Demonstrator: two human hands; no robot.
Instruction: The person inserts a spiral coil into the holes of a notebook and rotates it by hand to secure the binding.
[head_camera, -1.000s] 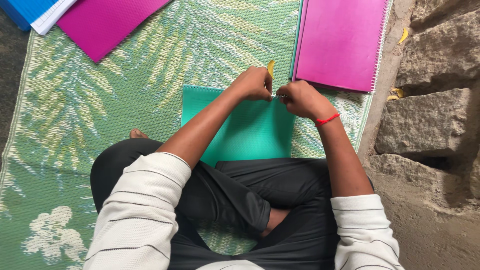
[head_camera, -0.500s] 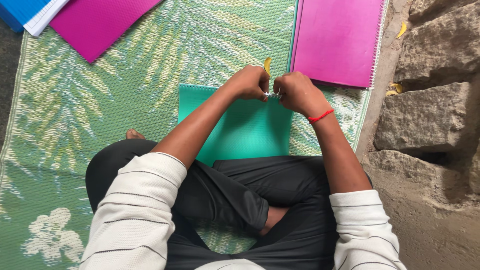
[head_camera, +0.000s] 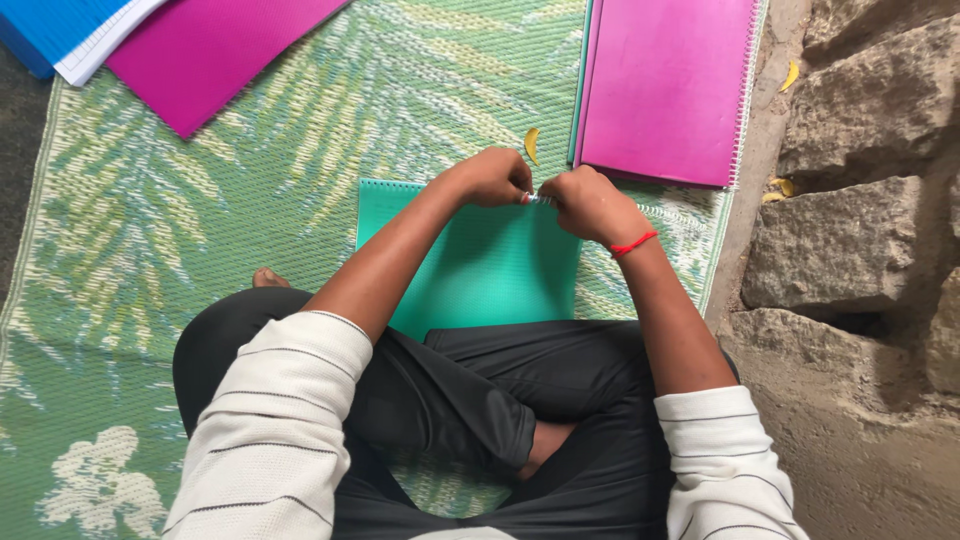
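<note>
Pen-like thing (head_camera: 537, 199), small with a red and pale barrel, lies crosswise between my two fists, its long axis running left to right across the view, roughly level. Only a short stretch of it shows in the gap between my hands; which end is the tip I cannot tell. It sits just above the top edge of the teal notebook (head_camera: 480, 270), which lies flat on the green leaf-patterned mat (head_camera: 200, 220) in front of my crossed legs.

Compared with half a second ago, my hands have closed in on each other and sit lower against the notebook's top edge. The yellow leaf (head_camera: 531, 144) that showed between my knuckles then now lies clear on the mat just beyond them.

My left hand (head_camera: 492, 177) is curled tight, fingers pressed together and pinching the left end of the pen-like thing. My right hand (head_camera: 590, 205), with a red thread (head_camera: 633, 243) round the wrist, is curled the same way, its fingers clamped on the right end. No fingers are spread.

Past my right hand a magenta spiral notebook (head_camera: 665, 85) lies on the mat, close to the stone wall (head_camera: 860, 200). Another magenta cover (head_camera: 210, 55) and a blue book (head_camera: 50, 30) lie at the far left.
</note>
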